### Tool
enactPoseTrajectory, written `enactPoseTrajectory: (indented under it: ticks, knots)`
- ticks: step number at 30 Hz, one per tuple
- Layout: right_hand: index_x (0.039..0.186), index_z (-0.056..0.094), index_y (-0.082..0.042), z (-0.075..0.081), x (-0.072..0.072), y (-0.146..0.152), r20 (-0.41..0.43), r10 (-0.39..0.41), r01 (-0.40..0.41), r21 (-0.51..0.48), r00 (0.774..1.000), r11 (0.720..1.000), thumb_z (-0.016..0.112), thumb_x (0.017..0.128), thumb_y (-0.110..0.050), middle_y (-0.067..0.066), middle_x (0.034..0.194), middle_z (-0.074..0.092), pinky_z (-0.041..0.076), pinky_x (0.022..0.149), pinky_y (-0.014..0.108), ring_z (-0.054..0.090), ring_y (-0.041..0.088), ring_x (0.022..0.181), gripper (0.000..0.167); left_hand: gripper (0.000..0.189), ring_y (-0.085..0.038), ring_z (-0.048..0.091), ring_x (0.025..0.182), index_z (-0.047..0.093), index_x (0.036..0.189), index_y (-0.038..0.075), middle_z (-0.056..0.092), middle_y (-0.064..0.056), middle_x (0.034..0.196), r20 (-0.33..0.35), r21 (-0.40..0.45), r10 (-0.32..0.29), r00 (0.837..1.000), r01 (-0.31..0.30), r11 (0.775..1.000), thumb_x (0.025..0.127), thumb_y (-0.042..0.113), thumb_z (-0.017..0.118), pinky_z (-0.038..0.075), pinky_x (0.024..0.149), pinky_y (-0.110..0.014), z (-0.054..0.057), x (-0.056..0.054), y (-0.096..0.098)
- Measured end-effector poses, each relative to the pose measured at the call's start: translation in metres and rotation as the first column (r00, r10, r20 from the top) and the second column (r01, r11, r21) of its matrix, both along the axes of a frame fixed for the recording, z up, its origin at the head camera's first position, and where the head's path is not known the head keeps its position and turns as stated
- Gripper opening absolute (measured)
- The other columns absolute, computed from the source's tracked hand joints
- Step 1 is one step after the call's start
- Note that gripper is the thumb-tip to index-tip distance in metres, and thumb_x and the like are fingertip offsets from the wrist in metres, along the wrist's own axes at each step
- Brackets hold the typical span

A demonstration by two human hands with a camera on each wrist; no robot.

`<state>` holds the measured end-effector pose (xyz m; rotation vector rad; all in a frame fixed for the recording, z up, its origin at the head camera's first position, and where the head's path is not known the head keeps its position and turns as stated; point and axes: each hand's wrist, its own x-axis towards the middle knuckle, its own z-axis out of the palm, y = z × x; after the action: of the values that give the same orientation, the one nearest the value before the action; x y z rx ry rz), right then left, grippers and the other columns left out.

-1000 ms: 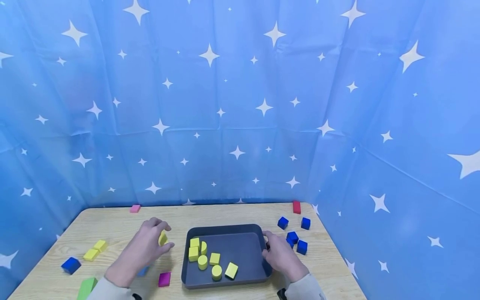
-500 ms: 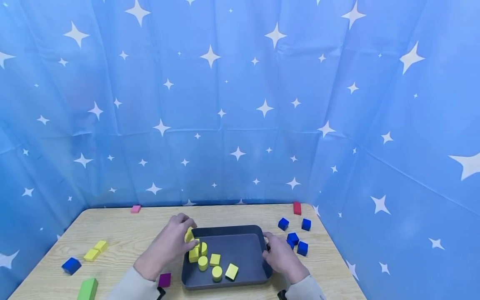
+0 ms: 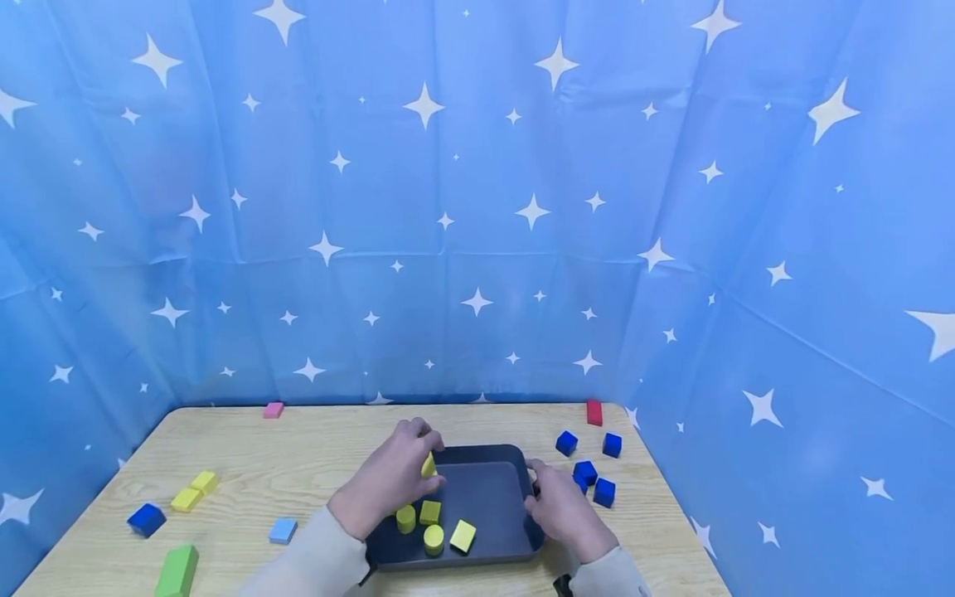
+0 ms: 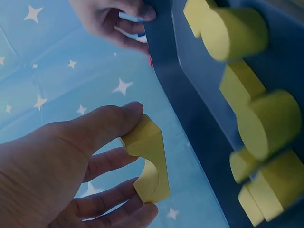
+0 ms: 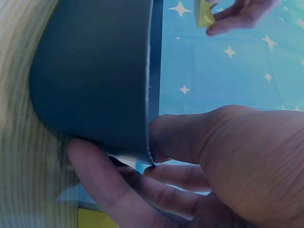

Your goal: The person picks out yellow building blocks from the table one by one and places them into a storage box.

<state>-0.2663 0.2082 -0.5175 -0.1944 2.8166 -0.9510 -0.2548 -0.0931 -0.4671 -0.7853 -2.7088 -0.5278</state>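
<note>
Your left grip [image 3: 393, 477] reached over the left part of the smooth dark tray [image 3: 488, 502], thumb and fingers pinching a flat-sided yellow arch block [image 4: 149, 135] raised clear of it. Your right grip [image 3: 563, 507] held the tray, thumb over the rim, fingers outside. Yellow cylinders [image 3: 433, 540] lay below the left grip; blue cubes [image 3: 604, 492] sat right of the right grip on the wood-grained table [image 3: 321, 435]. The left wrist view showed the block's rounded notch, hidden in the head view.
</note>
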Motion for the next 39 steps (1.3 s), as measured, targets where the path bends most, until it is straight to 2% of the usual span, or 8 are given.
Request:
enactPoseTrajectory:
  ticks: [6, 12, 20, 28, 35, 39]
  knots:
    - [0.164, 0.059, 0.002, 0.000, -0.001, 0.001, -0.011, 0.011, -0.011, 0.006, 1.000, 1.000, 0.078, 0.106, 0.001, 0.018, 0.117, 0.080, 0.065, 0.070, 0.038, 0.072, 0.020, 0.083, 0.061, 0.037, -0.028, 0.068, 0.110, 0.081, 0.119, 0.007, 0.074, -0.014, 0.124, 0.039, -0.045, -0.037, 0.999, 0.038, 0.998, 0.093, 0.023, 0.102, 0.069, 0.085, -0.036, 0.000, -0.005, 0.025]
    - [0.164, 0.059, 0.003, 0.002, -0.003, 0.003, -0.024, 0.028, -0.028, 0.006, 0.999, 1.000, 0.078, 0.106, 0.001, 0.017, 0.115, 0.080, 0.064, 0.070, 0.038, 0.072, 0.019, 0.081, 0.061, 0.042, -0.025, 0.068, 0.111, 0.083, 0.127, 0.010, 0.074, -0.009, 0.124, 0.085, -0.138, -0.023, 0.996, 0.035, 0.990, 0.095, 0.030, 0.101, 0.069, 0.088, -0.033, -0.003, -0.012, 0.050]
    - [0.163, 0.060, 0.002, 0.004, -0.002, 0.003, 0.011, 0.022, -0.022, -0.009, 1.000, 1.000, 0.079, 0.106, 0.001, 0.016, 0.114, 0.080, 0.066, 0.073, 0.040, 0.072, 0.022, 0.086, 0.060, 0.046, -0.021, 0.069, 0.108, 0.084, 0.130, 0.013, 0.076, -0.007, 0.123, 0.138, -0.217, -0.024, 0.990, 0.054, 0.975, 0.094, 0.035, 0.102, 0.070, 0.089, -0.029, -0.009, -0.017, 0.081]
    - [0.163, 0.060, 0.003, 0.002, -0.001, 0.004, 0.012, 0.030, -0.030, -0.028, 0.999, 0.999, 0.078, 0.105, 0.002, 0.015, 0.110, 0.079, 0.067, 0.072, 0.040, 0.073, 0.022, 0.086, 0.061, 0.048, -0.018, 0.069, 0.103, 0.084, 0.130, 0.015, 0.077, -0.005, 0.119, 0.125, -0.276, -0.025, 0.992, 0.059, 0.959, 0.093, 0.039, 0.103, 0.068, 0.085, -0.026, -0.016, -0.025, 0.101]
    - [0.161, 0.062, 0.004, 0.005, 0.001, 0.006, -0.001, 0.044, -0.044, -0.047, 0.999, 0.998, 0.079, 0.104, 0.003, 0.015, 0.106, 0.079, 0.071, 0.072, 0.043, 0.076, 0.024, 0.088, 0.059, 0.058, -0.019, 0.070, 0.108, 0.079, 0.140, 0.015, 0.077, -0.007, 0.126, 0.167, -0.314, 0.008, 0.986, 0.046, 0.948, 0.093, 0.040, 0.102, 0.070, 0.092, -0.028, -0.022, -0.032, 0.116]
    - [0.158, 0.063, 0.006, 0.007, 0.001, 0.007, -0.005, 0.057, -0.058, -0.056, 0.998, 0.997, 0.080, 0.103, 0.003, 0.017, 0.107, 0.080, 0.073, 0.072, 0.044, 0.078, 0.025, 0.091, 0.058, 0.064, -0.019, 0.071, 0.110, 0.075, 0.144, 0.014, 0.077, -0.007, 0.128, 0.179, -0.325, 0.013, 0.984, 0.047, 0.944, 0.093, 0.042, 0.102, 0.070, 0.095, -0.028, -0.022, -0.032, 0.122]
